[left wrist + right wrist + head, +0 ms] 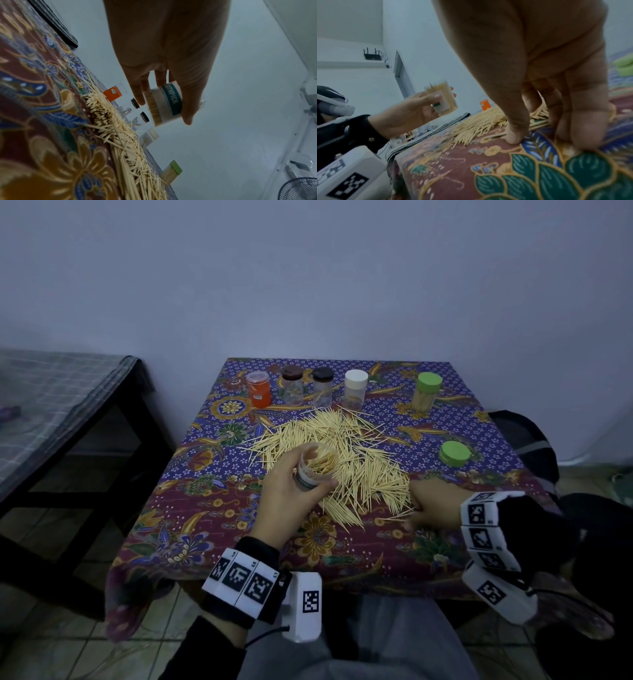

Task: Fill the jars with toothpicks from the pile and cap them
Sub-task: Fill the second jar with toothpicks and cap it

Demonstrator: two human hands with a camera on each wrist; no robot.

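Left hand [286,498] grips an open toothpick-filled jar [314,468]; right hand [436,505] pinches toothpicks [537,123] at the pile's [342,446] near edge.

Head view looks steeply down on the tabletop [191,508] from above; both wrist views sit low (close behind each hand); all share the toothpick pile [342,446].

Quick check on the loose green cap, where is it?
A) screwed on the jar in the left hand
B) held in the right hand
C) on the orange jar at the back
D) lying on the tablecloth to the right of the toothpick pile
D: the loose green cap lies on the tablecloth right of the toothpick pile, while the open jar in the left hand has no cap on.
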